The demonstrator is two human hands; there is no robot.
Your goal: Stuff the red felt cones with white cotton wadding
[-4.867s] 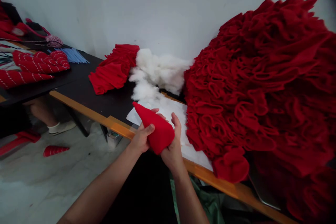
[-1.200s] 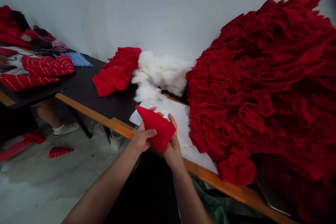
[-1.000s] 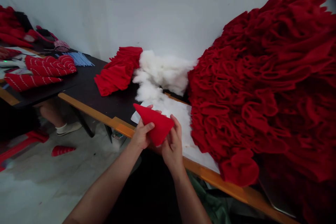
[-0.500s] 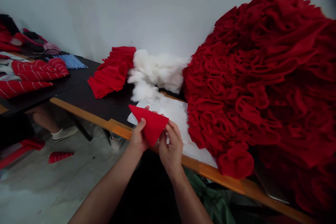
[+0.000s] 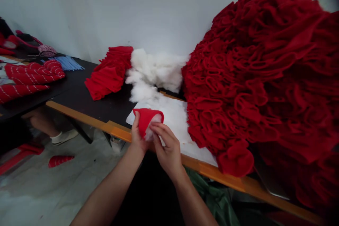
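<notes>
A cord ball [image 5: 47,50] lies near blue strips [image 5: 69,63].

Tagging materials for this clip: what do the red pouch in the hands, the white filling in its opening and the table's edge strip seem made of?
Red pouch: probably felt or fleece; matte, with a soft, thick rim. White filling: likely fibre stuffing; matte, wispy, with blurry outlines. Edge strip: yellow-brown and fairly smooth; perhaps wood or tape, I can't tell which.

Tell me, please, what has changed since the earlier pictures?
The red fabric cone has turned: its open end, with white filling inside, now shows. The left hand still holds it; the right hand moved from its edge to the opening. The red fabric pile stayed in place.
</notes>
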